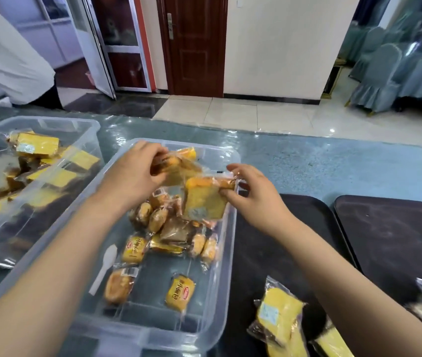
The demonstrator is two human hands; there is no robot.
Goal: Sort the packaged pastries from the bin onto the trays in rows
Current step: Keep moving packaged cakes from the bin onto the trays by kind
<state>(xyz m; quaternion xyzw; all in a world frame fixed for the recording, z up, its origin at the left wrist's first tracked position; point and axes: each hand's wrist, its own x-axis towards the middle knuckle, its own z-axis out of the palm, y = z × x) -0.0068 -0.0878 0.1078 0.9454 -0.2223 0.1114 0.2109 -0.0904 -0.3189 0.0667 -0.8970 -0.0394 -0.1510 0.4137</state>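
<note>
A clear plastic bin [230, 235] in front of me holds several wrapped pastries [176, 228], round buns and small yellow packs. Over its far end my left hand [132, 171] grips a wrapped bun pack [171, 163]. My right hand [256, 194] pinches the top of a yellow cake slice in clear wrap [202, 199], which hangs above the bin's right side. A dark tray [256, 240] lies right of the bin, with wrapped yellow cake slices [279, 315] at its near end. A second dark tray [395, 233] lies further right.
Another clear bin [81, 124] at the left is filled with yellow cake slices. A white plastic spoon [104, 266] lies in the near bin. A person in a white shirt [11, 55] stands at the far left. Covered chairs [385, 73] stand at the far right.
</note>
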